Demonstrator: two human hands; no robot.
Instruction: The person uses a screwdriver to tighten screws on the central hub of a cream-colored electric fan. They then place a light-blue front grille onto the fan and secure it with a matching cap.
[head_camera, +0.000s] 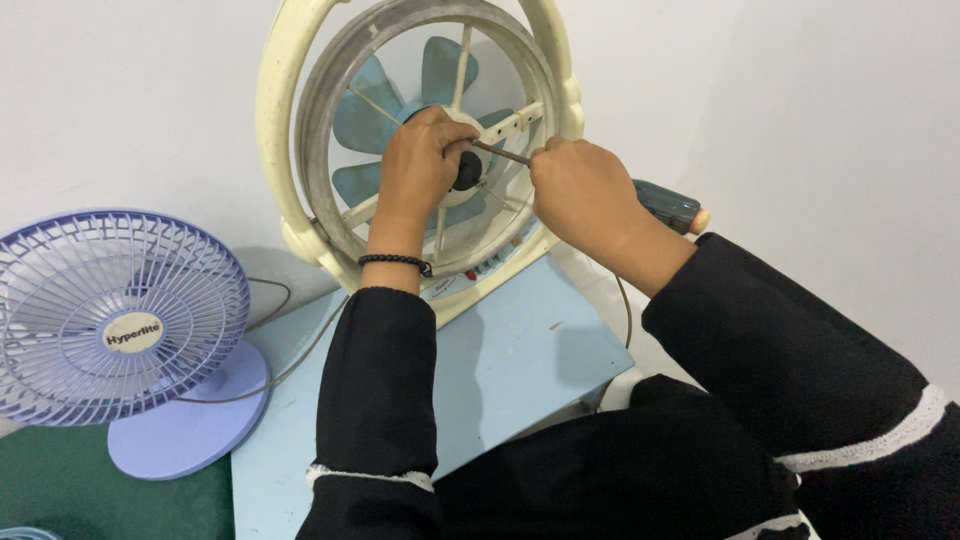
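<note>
While our left hand (420, 160) grips the black hub (468, 170) at the cream fan's (290, 150) centre, our right hand (585, 195) closes around the screwdriver (668, 205), shaft slanting left toward that hub.

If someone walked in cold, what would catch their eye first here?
First the cream box fan standing at centre with its front grille off and blue blades bare. The left hand grips its hub while the right hand drives a screwdriver toward it. At the left stands a small lilac desk fan.
</note>
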